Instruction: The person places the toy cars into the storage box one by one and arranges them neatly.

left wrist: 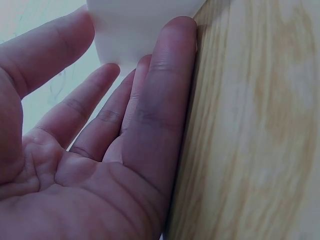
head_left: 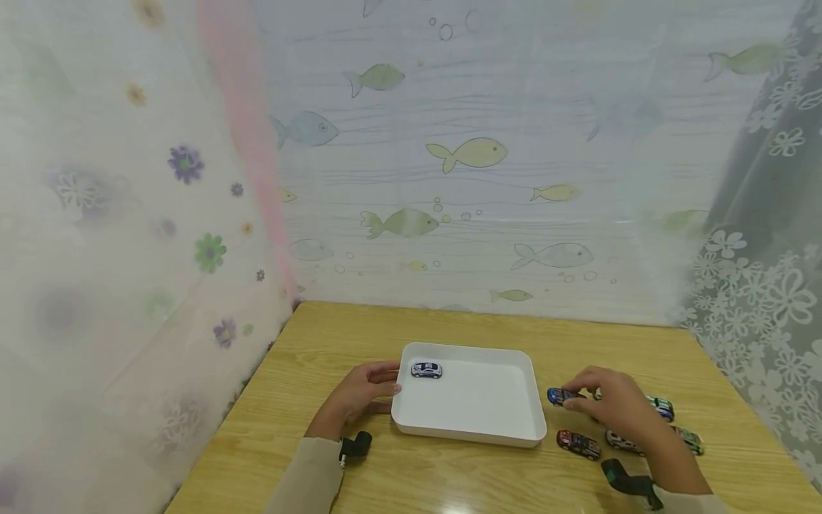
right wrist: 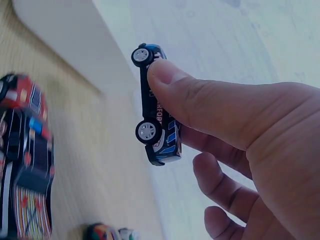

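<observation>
My right hand point(head_left: 613, 400) pinches a dark blue toy car point(right wrist: 157, 105) with its thumb and fingers. This car is just beyond the right wall of a white tray point(head_left: 472, 432), and in the right wrist view its wheels face left. My left hand point(head_left: 361, 392) touches the tray's left side with fairly straight fingers, thumb near the rim, little finger point(left wrist: 160, 95) low along the table. Inside the tray, by the far left corner, a white and dark toy car point(head_left: 427, 370) stands on its wheels.
Right of the tray, several more toy cars stand on the wooden table point(head_left: 321, 343), among them a red and black one point(head_left: 579, 444) and a green and white one point(head_left: 661, 407). My right hand and forearm partly cover some. Patterned curtains point(head_left: 481, 235) hang behind and beside the table.
</observation>
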`<state>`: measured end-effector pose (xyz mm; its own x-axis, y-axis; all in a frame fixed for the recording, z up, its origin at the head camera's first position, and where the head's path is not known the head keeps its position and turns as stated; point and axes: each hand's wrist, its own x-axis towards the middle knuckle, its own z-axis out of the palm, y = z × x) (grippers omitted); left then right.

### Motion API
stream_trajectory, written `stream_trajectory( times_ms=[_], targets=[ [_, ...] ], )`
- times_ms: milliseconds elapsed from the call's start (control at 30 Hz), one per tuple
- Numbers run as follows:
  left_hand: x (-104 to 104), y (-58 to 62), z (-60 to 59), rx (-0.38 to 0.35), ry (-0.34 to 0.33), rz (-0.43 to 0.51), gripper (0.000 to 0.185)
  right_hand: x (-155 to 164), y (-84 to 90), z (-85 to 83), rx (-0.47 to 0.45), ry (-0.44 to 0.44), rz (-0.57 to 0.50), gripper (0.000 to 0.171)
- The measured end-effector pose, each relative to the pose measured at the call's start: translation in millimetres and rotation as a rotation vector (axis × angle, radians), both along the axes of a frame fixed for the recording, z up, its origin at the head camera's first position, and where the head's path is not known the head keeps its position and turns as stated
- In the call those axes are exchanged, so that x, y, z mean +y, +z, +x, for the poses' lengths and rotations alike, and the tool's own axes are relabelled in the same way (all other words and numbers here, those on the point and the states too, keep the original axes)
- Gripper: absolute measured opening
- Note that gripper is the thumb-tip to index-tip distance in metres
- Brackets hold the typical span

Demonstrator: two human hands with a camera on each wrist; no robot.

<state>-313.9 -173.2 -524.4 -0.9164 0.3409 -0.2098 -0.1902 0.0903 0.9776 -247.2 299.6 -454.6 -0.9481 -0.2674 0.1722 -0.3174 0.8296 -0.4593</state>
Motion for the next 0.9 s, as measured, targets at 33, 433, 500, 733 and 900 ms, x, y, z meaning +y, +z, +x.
stream_trajectory(
  times_ms=[33,433,500,733,900],
  targets=[
    [0,0.4,-0.5,0.002,-0.002,-0.001,0.066,-1,1.1,-0.3,0.010,0.005,-0.003,0.020],
    [5,3.2,-2.4,0.001,-0.004,-0.006,0.065,-19,5.1,-10.1,0.028,0.035,-0.043,0.019],
    [5,2.9,-1.3,0.001,-0.005,-0.009,0.064,-24,5.4,-11.4,0.017,0.044,-0.053,0.019],
    [4,2.1,0.0,0.019,-0.014,-0.001,0.064,-41,4.6,-17.5,0.031,0.070,-0.082,0.018],
    [1,0.2,2.0,0.009,-0.006,-0.008,0.066,-52,1.2,-22.1,0.005,0.099,-0.096,0.018]
  ],
)
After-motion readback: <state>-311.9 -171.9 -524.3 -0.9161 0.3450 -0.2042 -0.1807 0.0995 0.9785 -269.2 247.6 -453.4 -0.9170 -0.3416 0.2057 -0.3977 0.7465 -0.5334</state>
